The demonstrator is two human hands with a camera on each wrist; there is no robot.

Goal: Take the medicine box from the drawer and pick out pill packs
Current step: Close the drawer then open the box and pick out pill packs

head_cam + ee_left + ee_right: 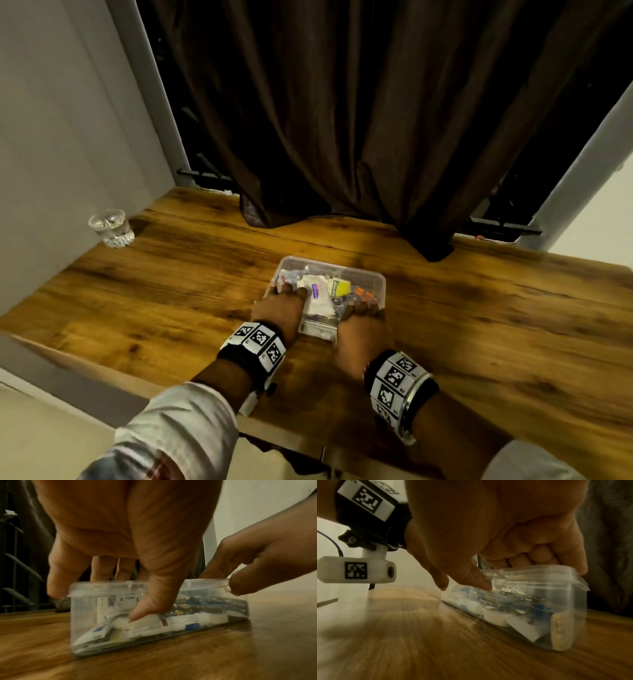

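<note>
While both hands clamp the clear medicine box (359,274) on the wooden table (171,274), it sits just ahead of the near edge, lid on. Left hand (279,308) grips its left end, thumb pressed on the near wall, fingers curled over the top. Right hand (364,329) grips the right end, fingers (539,555) hooked on the lid rim. Now the risk: that lid could pop suddenly, and with 2 hands prying, the light box may jerk and scatter pill packs (197,604). Far left, the water glass (111,228) stands well apart.
</note>
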